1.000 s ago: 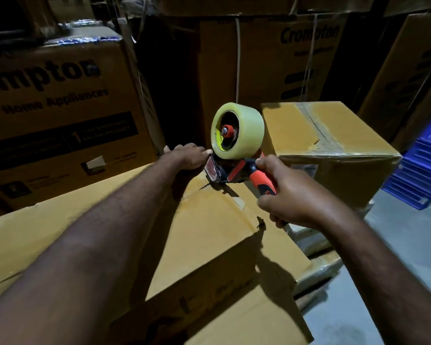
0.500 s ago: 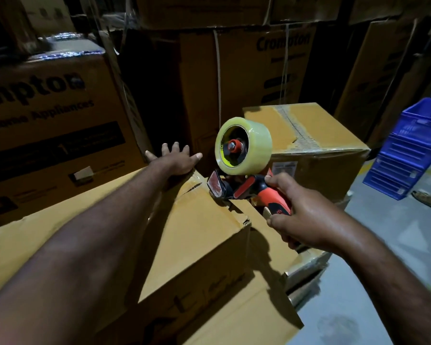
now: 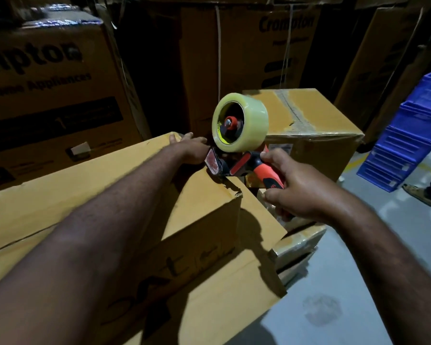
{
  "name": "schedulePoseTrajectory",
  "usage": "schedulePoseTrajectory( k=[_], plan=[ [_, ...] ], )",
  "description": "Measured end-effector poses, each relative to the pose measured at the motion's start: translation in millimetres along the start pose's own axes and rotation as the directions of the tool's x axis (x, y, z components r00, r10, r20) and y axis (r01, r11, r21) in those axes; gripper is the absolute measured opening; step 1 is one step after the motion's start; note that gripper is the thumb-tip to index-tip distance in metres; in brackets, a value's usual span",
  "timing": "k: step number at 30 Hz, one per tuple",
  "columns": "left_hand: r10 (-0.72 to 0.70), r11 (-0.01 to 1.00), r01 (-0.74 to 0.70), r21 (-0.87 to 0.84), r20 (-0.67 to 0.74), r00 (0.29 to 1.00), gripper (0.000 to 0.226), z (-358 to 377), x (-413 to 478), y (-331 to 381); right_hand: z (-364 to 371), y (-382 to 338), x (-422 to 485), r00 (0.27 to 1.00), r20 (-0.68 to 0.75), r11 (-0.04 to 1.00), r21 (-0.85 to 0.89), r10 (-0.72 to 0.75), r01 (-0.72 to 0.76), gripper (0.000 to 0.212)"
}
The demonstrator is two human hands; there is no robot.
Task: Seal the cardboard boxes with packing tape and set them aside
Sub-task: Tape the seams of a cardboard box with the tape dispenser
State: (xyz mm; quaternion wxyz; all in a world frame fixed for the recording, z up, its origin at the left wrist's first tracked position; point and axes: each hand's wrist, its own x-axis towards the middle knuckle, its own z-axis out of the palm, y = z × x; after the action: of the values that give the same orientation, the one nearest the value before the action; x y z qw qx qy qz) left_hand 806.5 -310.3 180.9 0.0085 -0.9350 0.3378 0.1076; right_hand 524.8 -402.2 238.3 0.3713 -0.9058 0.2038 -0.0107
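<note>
So, grey floor (image 3: 334,295), matte brown cardboard box (image 3: 60,192) under the arms; right hand (image 3: 304,192) grips the orange tape dispenser (image 3: 234,168) at its torn corner, left hand (image 3: 192,150) flat on top. Behind: taped box (image 3: 316,145), blue ribbed crates (image 3: 408,135), printed cartons (image 3: 47,95).

Left arm in from 8 o'clock, stretched toward 12 — left hand (image 3: 190,151) palm down, fingers extended, slightly blurred. Right arm in from 4 o'clock — right hand (image 3: 301,192) fingers curled round tape dispenser (image 3: 241,135) handle
</note>
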Motion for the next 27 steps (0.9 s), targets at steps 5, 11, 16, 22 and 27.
schedulePoseTrajectory(
  k=[5,11,16,22,27],
  plan=[
    [-0.058,0.996,0.057,0.066,0.015,0.998,0.048,6,8,0,-10,28,-24,0.999,0.019,0.999,-0.015,-0.032,0.033,0.073],
    [-0.119,0.988,0.122,0.09,-0.033,0.992,0.049,7,-4,20,-12,56,-40,0.998,-0.002,0.997,-0.033,-0.068,0.068,0.072],
    [0.083,0.996,-0.081,0.026,-0.067,0.994,0.049,7,-25,44,-9,60,-35,0.994,-0.019,0.994,-0.024,-0.111,0.11,0.071],
    [0.123,0.983,-0.135,0.128,0.092,0.988,0.061,11,-24,40,-2,65,-28,0.99,-0.012,0.99,0.023,-0.137,0.137,0.072],
    [0.112,0.972,-0.121,0.202,0.053,0.992,0.047,19,-21,43,6,85,-36,0.991,-0.02,0.99,0.046,-0.136,0.137,0.071]
  ],
)
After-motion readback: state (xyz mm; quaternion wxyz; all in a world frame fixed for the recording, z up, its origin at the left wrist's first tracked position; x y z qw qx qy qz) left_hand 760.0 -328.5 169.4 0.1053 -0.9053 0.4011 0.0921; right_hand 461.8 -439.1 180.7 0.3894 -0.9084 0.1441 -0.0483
